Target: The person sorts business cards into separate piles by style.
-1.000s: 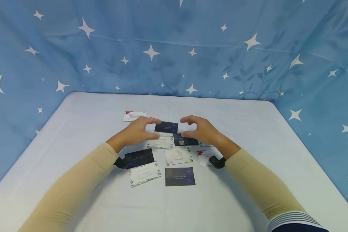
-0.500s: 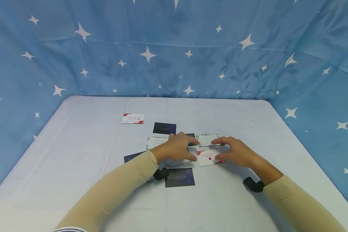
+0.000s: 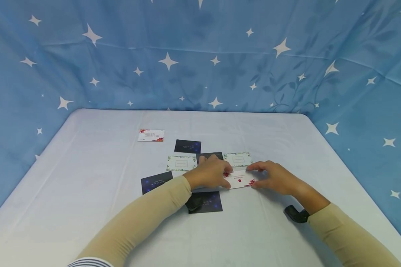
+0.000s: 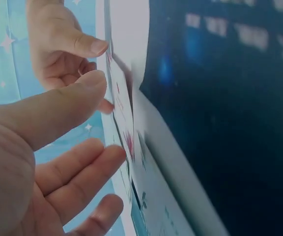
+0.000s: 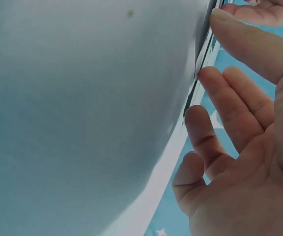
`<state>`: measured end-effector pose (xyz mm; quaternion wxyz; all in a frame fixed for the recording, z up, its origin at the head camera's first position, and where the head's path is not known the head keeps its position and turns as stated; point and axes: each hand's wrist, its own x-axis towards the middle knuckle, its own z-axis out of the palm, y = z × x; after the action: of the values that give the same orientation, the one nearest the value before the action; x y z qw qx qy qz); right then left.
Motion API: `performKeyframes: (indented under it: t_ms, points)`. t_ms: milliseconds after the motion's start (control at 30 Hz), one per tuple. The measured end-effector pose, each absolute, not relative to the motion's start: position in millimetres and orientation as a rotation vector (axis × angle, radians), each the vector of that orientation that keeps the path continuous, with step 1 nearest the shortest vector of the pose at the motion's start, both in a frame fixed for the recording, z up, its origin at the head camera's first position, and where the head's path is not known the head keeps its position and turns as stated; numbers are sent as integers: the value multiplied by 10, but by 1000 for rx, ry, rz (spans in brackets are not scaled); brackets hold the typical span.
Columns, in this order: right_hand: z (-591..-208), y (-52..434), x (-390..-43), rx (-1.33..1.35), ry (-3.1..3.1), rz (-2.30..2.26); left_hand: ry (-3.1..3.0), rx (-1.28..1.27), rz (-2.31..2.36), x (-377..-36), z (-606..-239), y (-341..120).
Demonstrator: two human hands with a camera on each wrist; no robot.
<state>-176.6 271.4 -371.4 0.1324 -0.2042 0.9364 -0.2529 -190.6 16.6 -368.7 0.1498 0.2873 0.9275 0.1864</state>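
Note:
A white card with red flowers (image 3: pixel 239 180) lies on the pale table (image 3: pixel 97 167) between my two hands. My left hand (image 3: pixel 228 177) pinches its left end between thumb and fingertips. My right hand (image 3: pixel 252 177) pinches its right end the same way. In the left wrist view my left hand (image 4: pixel 107 115) has its thumb at the card's edge (image 4: pixel 124 123), with my right hand (image 4: pixel 68 44) beyond it. In the right wrist view my right hand (image 5: pixel 212 46) has its thumb on the card's rim.
Several other cards lie around: a red-flowered one (image 3: pixel 150 135) far left, dark ones (image 3: pixel 187 146) (image 3: pixel 156 181) (image 3: pixel 207 203), leaf-bordered ones (image 3: pixel 182 163) (image 3: pixel 238 159). Blue starred cloth (image 3: pixel 200 55) walls the table on three sides.
My hands let go of the dark card at the back and came nearer and to the right. They now hold the red-flowered card by its two ends.

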Motion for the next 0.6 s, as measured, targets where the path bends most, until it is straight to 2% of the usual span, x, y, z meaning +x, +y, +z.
performKeyframes:
  t_ms: [233, 600]
  points:
    - [-3714, 2682, -1792, -605, 2740, -686, 2737, 747, 523, -1912, -3689, 124]
    - [-3727, 2674, -1809, -591, 2731, -659, 2742, 761, 503, -1889, -3687, 153]
